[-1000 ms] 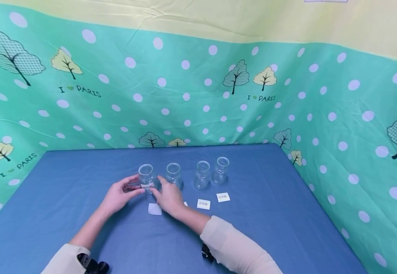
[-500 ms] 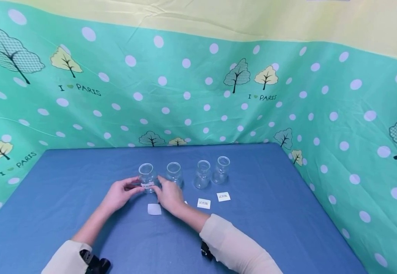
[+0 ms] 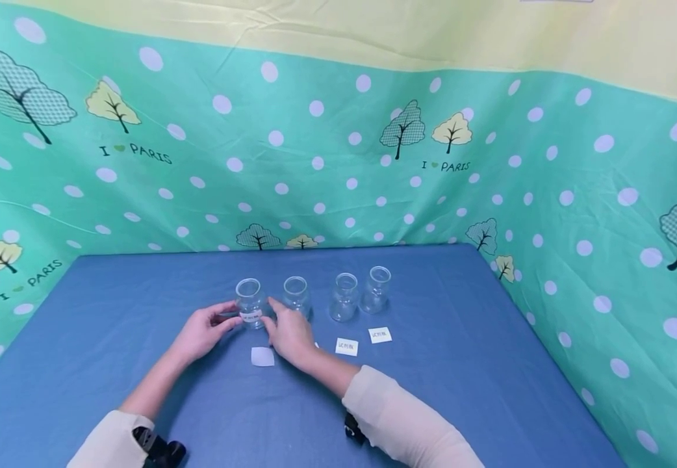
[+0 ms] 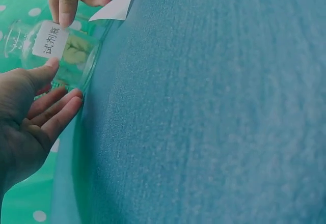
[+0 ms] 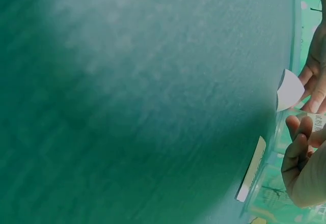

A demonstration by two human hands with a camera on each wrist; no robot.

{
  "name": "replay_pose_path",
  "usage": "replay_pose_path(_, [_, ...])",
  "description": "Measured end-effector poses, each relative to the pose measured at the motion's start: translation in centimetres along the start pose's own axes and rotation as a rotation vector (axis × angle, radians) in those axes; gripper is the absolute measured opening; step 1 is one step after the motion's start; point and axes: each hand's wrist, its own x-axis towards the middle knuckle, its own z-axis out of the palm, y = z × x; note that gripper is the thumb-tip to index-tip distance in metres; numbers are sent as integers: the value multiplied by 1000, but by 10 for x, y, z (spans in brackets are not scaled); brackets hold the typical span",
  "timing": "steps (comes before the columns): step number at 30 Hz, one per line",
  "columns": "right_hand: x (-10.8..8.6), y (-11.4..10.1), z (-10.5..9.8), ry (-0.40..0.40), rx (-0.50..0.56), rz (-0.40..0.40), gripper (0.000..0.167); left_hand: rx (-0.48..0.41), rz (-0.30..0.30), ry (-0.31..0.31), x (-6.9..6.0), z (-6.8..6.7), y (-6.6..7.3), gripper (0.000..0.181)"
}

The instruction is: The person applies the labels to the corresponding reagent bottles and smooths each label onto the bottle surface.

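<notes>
We see a glass jar (image 3: 250,300) upright on the worktop (image 3: 245,416), its white label (image 4: 50,39) facing us, pinched by thumb and fingers of the left hand (image 3: 201,331) and right hand (image 3: 292,335); blank paper (image 3: 262,357) lies just in front.

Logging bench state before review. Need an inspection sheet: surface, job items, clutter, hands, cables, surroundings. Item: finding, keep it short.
Surface: blue tabletop, looks cloth-covered.
Labelled jar: upright glass; white label on its side reads 试剂瓶.
Other jars: three, upright glass; nearest one partly hidden by the right hand.
Loose labels: two before the two rightmost jars; a third mostly behind the right hand in the head view.
Clutter: curled pale slip, no writing visible, before the labelled jar.
Hands: left hand holds the labelled jar, thumb at the white label; right hand grips its other side.
Cables: nothing seen; black wrist devices present.
Surroundings: green polka-dot curtain with tree prints.
</notes>
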Motion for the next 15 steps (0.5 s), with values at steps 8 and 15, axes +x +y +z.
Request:
replay_pose_path(8, [-8,5,-10,39,-36,-82,33,27,-33,11,-1,-5,4,48])
replay_pose_path(15, [-21,15,-25,9,-55,-130,19,-1,-35,28,-3,-6,4,42])
